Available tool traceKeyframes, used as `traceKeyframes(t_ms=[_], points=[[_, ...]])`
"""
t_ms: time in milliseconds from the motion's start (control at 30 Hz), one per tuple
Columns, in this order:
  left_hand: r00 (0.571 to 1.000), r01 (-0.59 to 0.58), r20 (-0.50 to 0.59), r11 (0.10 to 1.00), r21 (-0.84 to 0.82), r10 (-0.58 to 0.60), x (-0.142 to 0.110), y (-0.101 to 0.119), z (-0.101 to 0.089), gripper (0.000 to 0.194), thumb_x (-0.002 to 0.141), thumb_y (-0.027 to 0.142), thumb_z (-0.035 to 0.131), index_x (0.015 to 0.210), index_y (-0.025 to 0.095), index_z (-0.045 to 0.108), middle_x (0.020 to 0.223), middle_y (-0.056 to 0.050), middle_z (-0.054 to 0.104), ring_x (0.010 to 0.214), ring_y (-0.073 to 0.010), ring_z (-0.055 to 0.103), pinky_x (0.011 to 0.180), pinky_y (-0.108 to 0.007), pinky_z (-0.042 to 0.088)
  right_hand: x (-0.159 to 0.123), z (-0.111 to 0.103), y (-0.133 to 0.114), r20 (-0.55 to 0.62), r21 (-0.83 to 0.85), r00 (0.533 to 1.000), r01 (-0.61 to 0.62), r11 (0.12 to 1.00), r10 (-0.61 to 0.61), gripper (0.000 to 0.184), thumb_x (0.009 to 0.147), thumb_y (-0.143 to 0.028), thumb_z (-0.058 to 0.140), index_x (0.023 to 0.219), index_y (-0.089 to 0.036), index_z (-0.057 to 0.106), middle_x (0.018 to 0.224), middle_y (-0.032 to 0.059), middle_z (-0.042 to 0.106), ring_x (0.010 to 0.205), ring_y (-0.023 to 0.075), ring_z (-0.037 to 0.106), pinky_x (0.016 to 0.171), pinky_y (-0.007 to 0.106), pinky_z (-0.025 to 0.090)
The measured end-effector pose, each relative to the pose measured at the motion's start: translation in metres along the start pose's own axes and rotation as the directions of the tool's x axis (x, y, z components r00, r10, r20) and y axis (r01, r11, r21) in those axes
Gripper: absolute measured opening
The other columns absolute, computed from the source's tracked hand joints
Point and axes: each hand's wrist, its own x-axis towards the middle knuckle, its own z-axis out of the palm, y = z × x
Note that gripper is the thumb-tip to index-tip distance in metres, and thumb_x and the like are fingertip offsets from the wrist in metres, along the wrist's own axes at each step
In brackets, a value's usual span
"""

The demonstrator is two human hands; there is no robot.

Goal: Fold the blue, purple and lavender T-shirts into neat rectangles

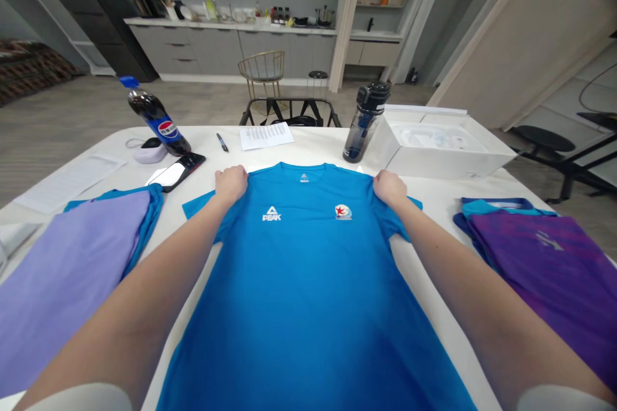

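A bright blue T-shirt (303, 282) with a white logo on the chest lies flat, front up, on the white table (308, 144), collar pointing away from me. My left hand (231, 183) is closed on the shirt's left shoulder. My right hand (389, 187) grips the right shoulder in the same way. Both arms stretch forward over the shirt's sides.
A lilac shirt over a blue one (67, 270) lies at left, purple shirts (554, 270) at right. Along the far edge stand a cola bottle (157, 119), a phone (176, 172), a pen (222, 142), a paper sheet (266, 135), a dark drinking bottle (365, 122) and an open white box (438, 144).
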Motion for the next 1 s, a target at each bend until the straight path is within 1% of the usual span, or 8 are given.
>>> traceKeyframes(t_ms=[133,300,400,533,633,800,900,1000], points=[[0.993,0.079,-0.086,0.995,-0.066,-0.084,0.011,0.008,0.001,0.044,0.102,0.032,0.029,0.126,0.013,0.061,0.112,-0.02,0.072,0.112,-0.0363,0.064,0.102,-0.054,0.039,0.007,0.007,-0.018,-0.135,0.054,0.991,0.001,0.999,0.006,0.048,0.105,-0.036,0.026,0.133,-0.012,0.057,0.107,0.0225,0.071,0.104,0.0349,0.068,0.091,0.048,0.051],[0.965,0.123,-0.203,0.969,-0.213,-0.167,-0.015,0.015,0.009,0.06,0.103,0.042,0.028,0.153,0.012,0.039,0.147,-0.024,0.053,0.133,-0.0379,0.052,0.106,-0.053,0.042,-0.007,0.014,-0.022,-0.177,0.118,0.984,0.053,0.992,-0.032,0.059,0.103,-0.055,0.032,0.145,-0.016,0.049,0.135,0.0229,0.061,0.123,0.0384,0.057,0.1,0.054,0.046],[0.983,0.084,-0.146,0.975,-0.204,-0.115,-0.044,-0.004,0.02,0.072,0.102,0.056,0.027,0.162,0.015,0.026,0.164,-0.022,0.032,0.149,-0.0382,0.035,0.117,-0.057,0.032,-0.026,0.02,0.002,-0.075,0.112,0.996,0.062,0.992,-0.054,0.07,0.102,-0.064,0.026,0.153,-0.02,0.044,0.154,0.0198,0.046,0.139,0.0401,0.044,0.112,0.063,0.034],[0.993,0.116,0.011,0.981,-0.157,-0.116,-0.066,-0.048,0.023,0.075,0.101,0.061,0.021,0.163,0.018,0.026,0.168,-0.019,0.026,0.155,-0.0361,0.023,0.123,-0.062,0.019,-0.04,0.022,0.05,0.032,0.055,0.997,0.064,0.996,-0.065,0.076,0.102,-0.066,0.016,0.162,-0.023,0.031,0.169,0.012,0.025,0.154,0.0389,0.018,0.119,0.071,0.011],[0.998,0.026,-0.052,0.993,-0.114,-0.032,-0.075,-0.057,0.009,0.072,0.103,0.054,0.023,0.162,0.012,0.027,0.168,-0.018,0.025,0.156,-0.0345,0.021,0.124,-0.059,0.017,-0.045,0.012,0.066,0.056,0.038,0.998,0.02,0.999,-0.022,0.076,0.103,-0.064,0.015,0.163,-0.02,0.028,0.17,0.0127,0.021,0.155,0.0391,0.016,0.117,0.076,0.007],[0.972,-0.234,-0.062,0.967,-0.1,0.228,-0.121,0.001,-0.009,0.067,0.105,0.052,0.025,0.16,0.017,0.034,0.169,-0.014,0.026,0.156,-0.0319,0.022,0.125,-0.055,0.02,-0.096,0.001,0.023,-0.091,-0.002,0.962,0.257,0.966,-0.256,0.071,0.106,-0.056,0.014,0.16,-0.013,0.033,0.168,0.0173,0.026,0.155,0.0327,0.019,0.121,0.067,0.012],[0.942,-0.315,0.067,0.938,-0.146,0.327,-0.164,0.035,-0.003,0.067,0.104,0.059,0.025,0.161,0.024,0.034,0.17,-0.01,0.024,0.157,-0.0321,0.022,0.124,-0.058,0.022,-0.141,0.01,-0.004,0.042,0.008,0.907,0.419,0.908,-0.419,0.065,0.106,-0.058,0.017,0.161,-0.027,0.035,0.168,0.0087,0.028,0.155,0.0303,0.022,0.121,0.067,0.016],[0.929,-0.347,0.082,0.926,-0.149,0.361,-0.199,0.042,0.007,0.067,0.103,0.062,0.024,0.162,0.03,0.031,0.17,-0.005,0.023,0.157,-0.0299,0.02,0.126,-0.057,0.017,-0.168,0.017,0.005,0.102,-0.014,0.923,0.374,0.927,-0.37,0.063,0.105,-0.061,0.018,0.161,-0.036,0.033,0.169,0.005,0.026,0.155,0.0328,0.021,0.117,0.074,0.015]])
